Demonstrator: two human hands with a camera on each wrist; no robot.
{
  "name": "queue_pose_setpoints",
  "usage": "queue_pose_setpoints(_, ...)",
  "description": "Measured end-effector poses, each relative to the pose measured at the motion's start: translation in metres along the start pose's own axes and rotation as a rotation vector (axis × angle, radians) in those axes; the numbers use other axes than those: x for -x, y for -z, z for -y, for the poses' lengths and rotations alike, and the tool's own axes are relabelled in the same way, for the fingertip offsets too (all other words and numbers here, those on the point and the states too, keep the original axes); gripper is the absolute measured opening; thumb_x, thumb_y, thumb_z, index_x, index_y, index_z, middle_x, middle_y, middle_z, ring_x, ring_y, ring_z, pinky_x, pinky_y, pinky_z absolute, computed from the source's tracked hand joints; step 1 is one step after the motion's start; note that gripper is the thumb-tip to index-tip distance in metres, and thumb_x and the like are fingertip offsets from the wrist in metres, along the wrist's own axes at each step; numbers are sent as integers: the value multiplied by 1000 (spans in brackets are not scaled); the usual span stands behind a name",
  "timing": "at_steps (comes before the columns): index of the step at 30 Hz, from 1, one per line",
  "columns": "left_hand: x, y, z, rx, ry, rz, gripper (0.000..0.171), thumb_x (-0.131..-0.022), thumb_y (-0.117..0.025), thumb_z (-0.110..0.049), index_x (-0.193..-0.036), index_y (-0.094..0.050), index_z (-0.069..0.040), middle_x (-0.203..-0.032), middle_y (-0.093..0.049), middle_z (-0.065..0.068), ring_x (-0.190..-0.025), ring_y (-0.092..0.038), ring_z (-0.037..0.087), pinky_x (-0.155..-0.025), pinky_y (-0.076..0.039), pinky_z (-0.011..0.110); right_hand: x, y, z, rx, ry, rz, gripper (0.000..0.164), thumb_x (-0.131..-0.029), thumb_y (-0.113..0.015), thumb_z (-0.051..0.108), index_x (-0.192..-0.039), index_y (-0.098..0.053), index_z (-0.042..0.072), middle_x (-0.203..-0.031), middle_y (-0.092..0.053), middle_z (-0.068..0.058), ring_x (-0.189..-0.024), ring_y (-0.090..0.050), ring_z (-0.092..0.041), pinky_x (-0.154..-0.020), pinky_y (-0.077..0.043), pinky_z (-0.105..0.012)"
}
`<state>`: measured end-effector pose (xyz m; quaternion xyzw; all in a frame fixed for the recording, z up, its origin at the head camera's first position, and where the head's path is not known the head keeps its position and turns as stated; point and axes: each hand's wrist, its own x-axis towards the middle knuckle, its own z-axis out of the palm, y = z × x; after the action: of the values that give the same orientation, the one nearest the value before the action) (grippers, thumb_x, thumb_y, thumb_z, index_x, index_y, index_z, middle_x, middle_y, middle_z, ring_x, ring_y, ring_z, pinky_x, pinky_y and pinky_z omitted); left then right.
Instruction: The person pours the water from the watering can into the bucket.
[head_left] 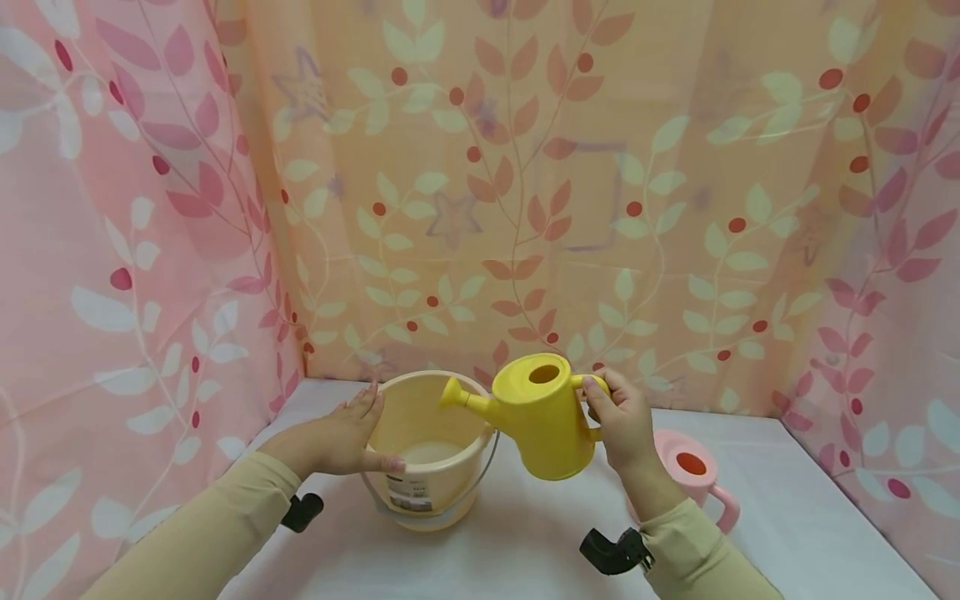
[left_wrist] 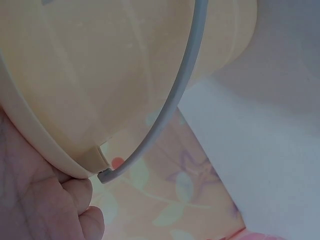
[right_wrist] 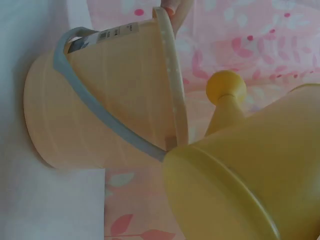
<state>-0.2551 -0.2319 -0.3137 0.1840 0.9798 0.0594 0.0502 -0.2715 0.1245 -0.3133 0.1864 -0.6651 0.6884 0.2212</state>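
Note:
My right hand [head_left: 622, 412] grips the handle of a yellow watering can [head_left: 551, 429], holding it up off the table. The can leans slightly to the left. Its spout reaches over the right rim of a cream bucket [head_left: 438, 504], the rose above the opening. My left hand [head_left: 337, 433] rests against the bucket's left rim, fingers mostly straight and thumb on the near edge. In the left wrist view, part of the left hand [left_wrist: 40, 195] touches the rim beside the grey handle [left_wrist: 175, 95]. The right wrist view shows the can's underside and rose [right_wrist: 226, 87] near the bucket.
A pink watering can [head_left: 686, 458] stands on the white table [head_left: 540, 542], partly hidden behind my right wrist. Leaf-patterned curtains [head_left: 525, 167] close in the back and both sides. The bucket's handle hangs down at its front, near a printed label [head_left: 410, 492].

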Motion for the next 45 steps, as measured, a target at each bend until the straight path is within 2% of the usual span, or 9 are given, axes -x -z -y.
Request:
queue_pose_setpoints(5, 1, 1, 0, 16, 4, -1, 118, -71, -50, -75, -141, -12, 12, -149, 2, 26, -137, -4, 38, -107, -13, 55, 4, 5, 4, -86, -42, -47, 24, -93, -51, 11, -70, -52, 7, -55, -35, -7, -51, -31, -21, -49, -32, -25)
queue_pose_setpoints(11, 1, 0, -1, 8, -5, -6, 117, -72, -49, -75, -141, -13, 13, -149, 0, 27, -137, -5, 39, -107, -14, 55, 12, 13, 7, -193, -75, -103, 30, -96, -46, 13, -69, -43, 1, -55, -30, -8, -52, -27, -23, -49, -22, -33)
queue_pose_setpoints(16, 1, 0, -1, 6, -8, -7, 117, -72, -48, -75, -140, -13, 13, -149, -1, 27, -137, -6, 39, -107, -14, 54, 20, 21, 4, -243, -90, -169, 28, -95, -48, 14, -69, -45, 4, -56, -29, -7, -54, -26, -22, -53, -18, -34)
queue_pose_setpoints(20, 1, 1, -2, 11, -5, -7, 117, -72, -49, -75, -141, -13, 12, -149, 0, 27, -137, -5, 39, -107, -13, 54, 26, 26, 0, -183, -111, -203, 29, -96, -46, 14, -69, -42, 5, -55, -31, -6, -53, -28, -20, -52, -22, -33)
queue_pose_setpoints(25, 1, 0, -1, 23, -8, -12, 117, -72, -50, -74, -140, -12, 13, -148, -2, 28, -137, -5, 39, -107, -13, 54, 39, 30, -7, -9, -193, -214, 31, -97, -43, 24, -78, -38, 0, -61, -35, -5, -59, -36, -19, -54, -33, -26)
queue_pose_setpoints(27, 1, 0, -1, 24, -10, -14, 117, -72, -50, -74, -140, -12, 13, -148, -2, 28, -137, -6, 39, -107, -14, 54, 43, 30, -11, 18, -207, -209, 33, -98, -42, 25, -80, -37, -2, -63, -37, -5, -61, -37, -18, -56, -34, -25)
queue_pose_setpoints(36, 0, 0, 1, 17, -10, -15, 118, -72, -49, -75, -141, -11, 12, -149, 1, 26, -137, -5, 39, -107, -14, 55, 60, 30, -31, 29, -195, -192, 32, -99, -40, 19, -82, -42, -9, -63, -48, -5, -55, -39, -18, -51, -36, -26)
queue_pose_setpoints(40, -2, -2, 2, 15, -8, -16, 119, -71, -49, -76, -141, -11, 11, -149, 3, 25, -137, -4, 38, -107, -14, 55, 65, 32, -34, 68, -237, -187, 32, -99, -40, 19, -83, -43, -9, -65, -52, -4, -58, -44, -16, -52, -40, -23)
queue_pose_setpoints(45, -3, -3, 4, 23, 1, -10, 120, -70, -50, -76, -142, -9, 10, -150, 3, 25, -138, -4, 37, -107, -13, 54, 69, 33, -40, 110, -335, -136, 32, -99, -40, 19, -87, -47, -10, -69, -57, -3, -65, -51, -16, -59, -44, -24)
